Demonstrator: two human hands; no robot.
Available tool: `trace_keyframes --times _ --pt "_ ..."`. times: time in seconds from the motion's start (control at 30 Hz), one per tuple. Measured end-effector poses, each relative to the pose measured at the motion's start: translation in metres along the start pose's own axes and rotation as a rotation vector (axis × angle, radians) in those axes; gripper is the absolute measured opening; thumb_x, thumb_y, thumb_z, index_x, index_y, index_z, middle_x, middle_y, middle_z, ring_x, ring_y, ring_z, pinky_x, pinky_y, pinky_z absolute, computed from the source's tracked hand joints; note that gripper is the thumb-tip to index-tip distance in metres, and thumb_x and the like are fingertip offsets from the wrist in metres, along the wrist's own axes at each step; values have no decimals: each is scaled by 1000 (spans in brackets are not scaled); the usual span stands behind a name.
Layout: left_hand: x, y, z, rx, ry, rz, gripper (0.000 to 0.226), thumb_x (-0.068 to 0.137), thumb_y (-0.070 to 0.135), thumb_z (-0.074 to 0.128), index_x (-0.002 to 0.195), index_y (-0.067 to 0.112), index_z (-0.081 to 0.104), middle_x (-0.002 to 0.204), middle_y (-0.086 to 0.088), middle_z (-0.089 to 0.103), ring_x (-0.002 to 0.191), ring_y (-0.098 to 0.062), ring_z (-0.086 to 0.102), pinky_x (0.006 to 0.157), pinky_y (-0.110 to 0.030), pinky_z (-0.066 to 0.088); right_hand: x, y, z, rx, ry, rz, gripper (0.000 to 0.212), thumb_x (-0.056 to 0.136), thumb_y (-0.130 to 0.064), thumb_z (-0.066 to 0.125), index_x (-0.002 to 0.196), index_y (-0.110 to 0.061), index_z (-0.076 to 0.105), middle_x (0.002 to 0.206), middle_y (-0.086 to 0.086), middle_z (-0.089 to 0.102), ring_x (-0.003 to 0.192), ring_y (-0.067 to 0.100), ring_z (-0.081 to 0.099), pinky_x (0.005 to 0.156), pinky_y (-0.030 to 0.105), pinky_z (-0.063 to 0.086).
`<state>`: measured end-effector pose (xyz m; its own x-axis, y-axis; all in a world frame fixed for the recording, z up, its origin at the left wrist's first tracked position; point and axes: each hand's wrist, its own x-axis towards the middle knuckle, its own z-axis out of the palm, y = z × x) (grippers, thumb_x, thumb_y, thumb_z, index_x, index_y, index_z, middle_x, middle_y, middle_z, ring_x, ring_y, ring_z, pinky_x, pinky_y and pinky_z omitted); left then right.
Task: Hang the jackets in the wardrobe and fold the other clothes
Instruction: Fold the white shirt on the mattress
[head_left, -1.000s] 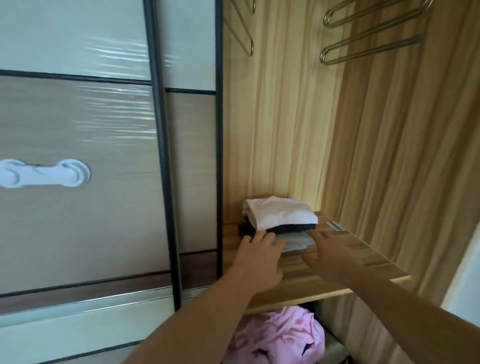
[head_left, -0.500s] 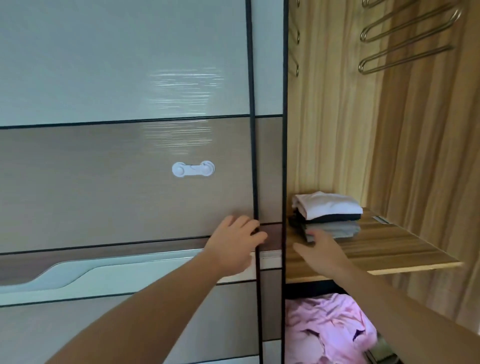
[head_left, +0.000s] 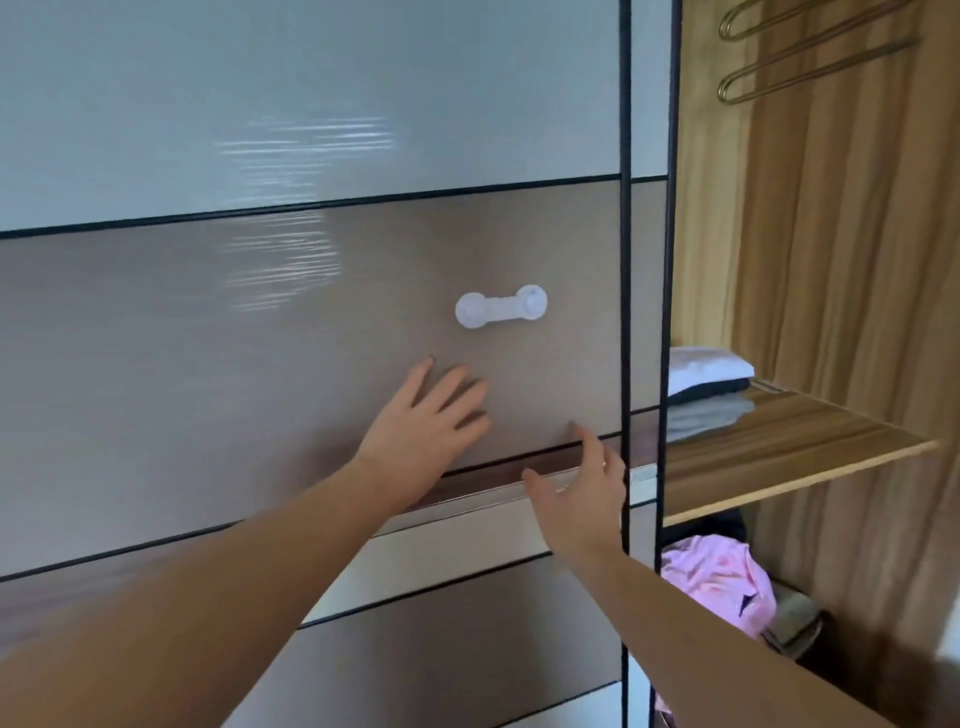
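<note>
A: What are the hands doing, starting with what is nearest?

B: Two bare forearms are reaching forward from the bottom. The right hand (head_left: 582, 493) is hovering with fingers straight and spread, at the metal strip of the sliding door (head_left: 311, 322); whether it is touching, I cannot tell. The left hand (head_left: 423, 423) is lying flat against the brown panel of the door, fingers spread, holding nothing.

A: And what is sitting above the left hand?

B: A white plastic latch (head_left: 501, 306) is sitting on the door just above the fingertips.

A: Where are the clothes?

B: They are lying further back and to the right of both hands, well apart from them. The stack of folded clothes (head_left: 706, 389), white on top, then dark, then grey, is resting on the wooden shelf (head_left: 810, 441), partly hidden by the door's black frame. Under the shelf a pink garment (head_left: 711, 577) is lying crumpled. Above, metal hangers (head_left: 810, 57) are hanging bare inside the wardrobe (head_left: 841, 260).
</note>
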<state>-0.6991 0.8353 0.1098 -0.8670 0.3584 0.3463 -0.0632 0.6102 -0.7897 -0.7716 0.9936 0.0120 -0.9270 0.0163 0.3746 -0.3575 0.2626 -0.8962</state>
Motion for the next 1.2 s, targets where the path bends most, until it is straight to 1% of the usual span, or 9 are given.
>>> trace_keyframes --times 0.07,0.17,0.27,0.33,0.47,0.77,0.97,1.07,1.2 --pt "-2 -6 7 -33 81 20 53 60 26 81 111 22 67 137 -7 57 126 -32 52 105 -57 39 -5 1 17 -33 0 12 85 76 -34 78 147 -30 32 150 6 26 136 28 30 102 37 35" --pt "-1 -12 13 -84 134 44 55 57 31 84 109 23 69 137 -6 57 126 -31 53 104 -56 41 -4 5 36 -19 -14 7 96 74 -40 80 150 -31 22 158 1 10 144 25 16 108 34 26" --pt "0 -16 21 -114 168 41 66 51 36 88 113 24 68 141 -5 54 129 -29 50 106 -55 38 -2 7 52 58 9 11 102 71 -44 81 151 -32 17 160 -1 3 146 23 12 107 30 20" --pt "1 -16 24 -111 169 37 70 50 38 89 115 25 67 143 -4 52 132 -28 48 108 -54 35 0 8 59 69 43 8 105 71 -43 81 151 -32 16 161 0 2 146 22 10 110 32 18" --pt "9 -11 25 -120 191 36 69 48 35 89 114 24 68 143 -4 53 132 -29 48 109 -55 33 9 11 59 87 80 30 105 71 -39 82 152 -30 15 161 1 0 146 25 10 115 40 19" --pt "54 18 9 -81 118 31 70 55 34 86 121 29 64 150 -2 45 138 -27 41 110 -56 30 41 27 21 161 78 96 101 72 -37 81 151 -32 18 161 2 5 144 29 16 116 47 24" --pt "96 44 -8 -67 52 20 79 51 38 89 126 28 63 150 -4 44 138 -29 41 110 -57 30 74 48 -19 171 27 121 102 73 -37 80 151 -33 15 161 3 4 144 30 16 116 48 25" --pt "119 59 -14 -64 48 18 78 55 37 87 128 28 62 151 -5 42 140 -29 39 112 -57 26 90 62 -40 161 11 120 103 73 -36 81 151 -35 13 161 1 2 146 27 12 117 43 22" --pt "149 76 -22 -95 48 50 76 56 35 86 127 28 62 151 -5 43 140 -30 39 112 -57 24 113 78 -64 142 28 118 102 73 -38 80 151 -34 15 160 -1 7 144 25 16 113 39 24"
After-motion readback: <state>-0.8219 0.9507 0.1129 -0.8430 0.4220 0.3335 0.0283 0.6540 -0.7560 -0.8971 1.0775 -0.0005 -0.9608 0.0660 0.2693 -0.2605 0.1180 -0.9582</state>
